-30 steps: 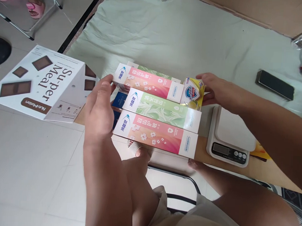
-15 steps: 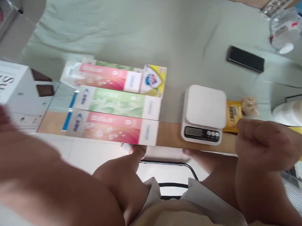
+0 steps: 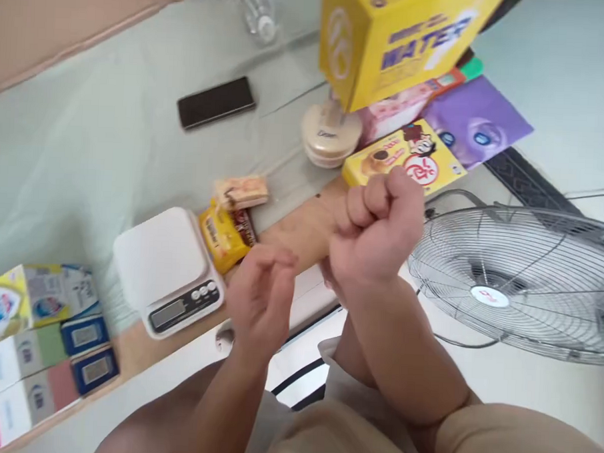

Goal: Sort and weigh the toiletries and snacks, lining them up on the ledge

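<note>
My left hand point(image 3: 261, 301) hovers over the table's front edge, just right of the white kitchen scale point(image 3: 163, 260). Its fingers are loosely curled with a gap to the thumb, and nothing shows in it. Close to its fingertips lie a yellow snack packet point(image 3: 222, 235) and a small wrapped pastry-like piece point(image 3: 243, 190). My right hand point(image 3: 377, 226) is closed in a fist in front of a yellow snack box point(image 3: 400, 157); whatever it may hold is hidden.
Toothpaste boxes point(image 3: 36, 355) and a yellow-white carton point(image 3: 41, 295) stand at left. A black phone point(image 3: 217, 102) lies behind the scale. A large yellow box point(image 3: 390, 50), a round cream container point(image 3: 331, 134) and a purple packet point(image 3: 479, 124) are at right, above a caged fan point(image 3: 489, 295).
The view has swung to the right, bringing the yellow boxes and fan into sight. My left hand has come from the far left to beside the scale. My right hand remains a fist.
</note>
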Action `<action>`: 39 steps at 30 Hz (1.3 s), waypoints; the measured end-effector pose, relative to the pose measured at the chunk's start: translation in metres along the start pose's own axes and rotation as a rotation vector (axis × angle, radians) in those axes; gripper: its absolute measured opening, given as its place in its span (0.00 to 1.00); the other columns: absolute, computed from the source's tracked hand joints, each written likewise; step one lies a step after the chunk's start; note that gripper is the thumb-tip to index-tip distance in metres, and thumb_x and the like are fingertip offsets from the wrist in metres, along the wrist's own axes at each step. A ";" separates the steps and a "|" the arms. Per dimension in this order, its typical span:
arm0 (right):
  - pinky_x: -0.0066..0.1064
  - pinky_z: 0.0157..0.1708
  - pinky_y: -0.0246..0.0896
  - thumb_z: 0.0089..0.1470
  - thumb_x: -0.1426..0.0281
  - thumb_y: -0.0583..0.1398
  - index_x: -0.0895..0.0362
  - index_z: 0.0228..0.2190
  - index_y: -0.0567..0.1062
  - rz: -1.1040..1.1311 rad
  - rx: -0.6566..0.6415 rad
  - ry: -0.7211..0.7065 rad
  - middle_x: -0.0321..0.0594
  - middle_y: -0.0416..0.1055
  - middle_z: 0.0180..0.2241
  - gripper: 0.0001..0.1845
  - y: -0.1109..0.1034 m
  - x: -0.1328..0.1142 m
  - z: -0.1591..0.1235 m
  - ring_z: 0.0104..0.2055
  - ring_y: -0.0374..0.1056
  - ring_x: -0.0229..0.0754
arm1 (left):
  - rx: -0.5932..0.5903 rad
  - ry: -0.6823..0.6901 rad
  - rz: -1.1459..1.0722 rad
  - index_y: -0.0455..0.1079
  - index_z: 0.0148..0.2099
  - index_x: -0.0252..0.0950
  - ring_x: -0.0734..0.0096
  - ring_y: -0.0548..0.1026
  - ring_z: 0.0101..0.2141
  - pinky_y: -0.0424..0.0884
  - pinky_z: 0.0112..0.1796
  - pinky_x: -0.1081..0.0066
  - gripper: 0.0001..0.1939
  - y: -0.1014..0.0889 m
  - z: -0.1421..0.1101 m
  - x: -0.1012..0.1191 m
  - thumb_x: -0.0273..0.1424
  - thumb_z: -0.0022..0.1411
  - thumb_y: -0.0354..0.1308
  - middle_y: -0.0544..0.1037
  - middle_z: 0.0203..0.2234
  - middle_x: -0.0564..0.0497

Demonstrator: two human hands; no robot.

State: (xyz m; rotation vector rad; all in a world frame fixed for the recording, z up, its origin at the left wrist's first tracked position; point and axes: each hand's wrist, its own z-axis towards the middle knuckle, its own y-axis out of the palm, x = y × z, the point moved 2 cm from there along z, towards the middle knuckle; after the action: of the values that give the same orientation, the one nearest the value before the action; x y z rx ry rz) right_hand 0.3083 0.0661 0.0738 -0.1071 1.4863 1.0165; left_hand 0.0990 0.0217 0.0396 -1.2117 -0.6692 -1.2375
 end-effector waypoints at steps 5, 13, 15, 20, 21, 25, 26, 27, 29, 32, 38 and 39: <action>0.27 0.12 0.35 0.66 0.49 0.57 0.53 0.20 0.40 0.319 0.075 0.155 0.25 0.32 0.15 0.38 -0.038 -0.017 0.032 0.15 0.30 0.29 | -0.250 -0.015 0.015 0.71 0.56 0.40 0.59 0.79 0.53 0.77 0.55 0.56 0.21 0.147 0.082 -0.009 0.46 0.68 0.63 0.79 0.51 0.43; 0.28 0.14 0.38 0.55 0.67 0.59 0.54 0.20 0.41 0.340 0.204 0.176 0.27 0.31 0.15 0.29 -0.104 -0.040 0.065 0.14 0.32 0.30 | -0.361 0.176 0.410 0.51 0.74 0.47 0.36 0.51 0.75 0.56 0.71 0.40 0.57 0.210 0.095 -0.029 0.55 0.50 0.74 0.50 0.75 0.37; 0.29 0.13 0.37 0.54 0.68 0.59 0.54 0.20 0.41 0.372 0.244 0.209 0.27 0.31 0.15 0.29 -0.106 -0.038 0.066 0.14 0.33 0.30 | -0.325 0.225 0.477 0.54 0.73 0.47 0.36 0.54 0.74 0.55 0.72 0.39 0.54 0.213 0.095 -0.030 0.55 0.52 0.73 0.53 0.74 0.37; 0.30 0.13 0.38 0.58 0.71 0.53 0.53 0.19 0.42 0.462 0.309 0.254 0.28 0.32 0.15 0.24 -0.097 -0.038 0.064 0.13 0.34 0.31 | -0.277 0.306 0.551 0.60 0.68 0.44 0.38 0.61 0.71 0.60 0.69 0.39 0.49 0.212 0.091 -0.027 0.63 0.54 0.68 0.61 0.68 0.36; 0.29 0.13 0.38 0.59 0.70 0.52 0.54 0.19 0.42 0.470 0.324 0.253 0.28 0.32 0.15 0.24 -0.095 -0.039 0.063 0.13 0.34 0.31 | -0.294 0.314 0.539 0.59 0.68 0.44 0.38 0.61 0.71 0.61 0.69 0.39 0.49 0.211 0.089 -0.026 0.63 0.54 0.67 0.61 0.67 0.36; 0.28 0.14 0.40 0.62 0.70 0.50 0.54 0.21 0.41 0.403 0.273 0.230 0.29 0.31 0.16 0.24 -0.091 -0.041 0.059 0.14 0.34 0.31 | -0.329 0.302 0.479 0.56 0.68 0.44 0.41 0.58 0.73 0.64 0.68 0.41 0.47 0.208 0.080 -0.028 0.60 0.56 0.67 0.57 0.68 0.35; 0.28 0.15 0.40 0.62 0.70 0.50 0.55 0.21 0.41 0.366 0.246 0.216 0.29 0.31 0.16 0.24 -0.091 -0.041 0.058 0.14 0.34 0.32 | -0.322 0.300 0.469 0.55 0.68 0.44 0.40 0.57 0.73 0.64 0.68 0.41 0.47 0.206 0.079 -0.028 0.59 0.56 0.68 0.57 0.68 0.36; 0.28 0.15 0.41 0.62 0.69 0.51 0.55 0.21 0.41 0.331 0.229 0.201 0.29 0.31 0.16 0.24 -0.092 -0.041 0.057 0.14 0.35 0.32 | -0.318 0.306 0.455 0.55 0.68 0.45 0.39 0.57 0.73 0.64 0.67 0.41 0.48 0.205 0.078 -0.029 0.59 0.56 0.68 0.58 0.68 0.36; 0.28 0.15 0.42 0.63 0.68 0.51 0.55 0.22 0.40 0.281 0.232 0.194 0.30 0.31 0.17 0.24 -0.094 -0.042 0.055 0.14 0.36 0.32 | -0.332 0.326 0.413 0.54 0.69 0.45 0.38 0.59 0.71 0.65 0.66 0.40 0.49 0.201 0.077 -0.027 0.59 0.54 0.69 0.63 0.66 0.38; 0.30 0.15 0.42 0.64 0.70 0.44 0.54 0.20 0.40 0.288 0.271 0.244 0.31 0.30 0.16 0.22 -0.095 -0.047 0.055 0.14 0.36 0.32 | -0.341 0.343 0.342 0.55 0.69 0.45 0.40 0.63 0.68 0.64 0.67 0.41 0.49 0.188 0.075 -0.020 0.55 0.53 0.71 0.69 0.63 0.41; 0.30 0.14 0.36 0.69 0.60 0.53 0.56 0.18 0.40 0.130 0.244 0.297 0.31 0.32 0.17 0.34 -0.066 -0.070 0.050 0.14 0.36 0.29 | -0.184 0.355 0.405 0.59 0.69 0.49 0.40 0.63 0.69 0.60 0.70 0.37 0.50 0.108 0.070 0.005 0.58 0.50 0.73 0.69 0.63 0.42; 0.30 0.16 0.38 0.69 0.61 0.53 0.56 0.17 0.41 0.066 0.260 0.308 0.31 0.33 0.17 0.35 -0.060 -0.071 0.047 0.15 0.38 0.29 | -0.157 0.351 0.424 0.61 0.68 0.50 0.40 0.64 0.68 0.61 0.70 0.36 0.49 0.088 0.068 0.009 0.59 0.49 0.72 0.70 0.63 0.43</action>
State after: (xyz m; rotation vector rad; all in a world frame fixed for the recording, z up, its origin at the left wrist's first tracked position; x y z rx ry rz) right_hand 0.3964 0.0250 0.1102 -0.0297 1.9021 0.8768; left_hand 0.1990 0.0724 0.0388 -1.1500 -0.0505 -1.1143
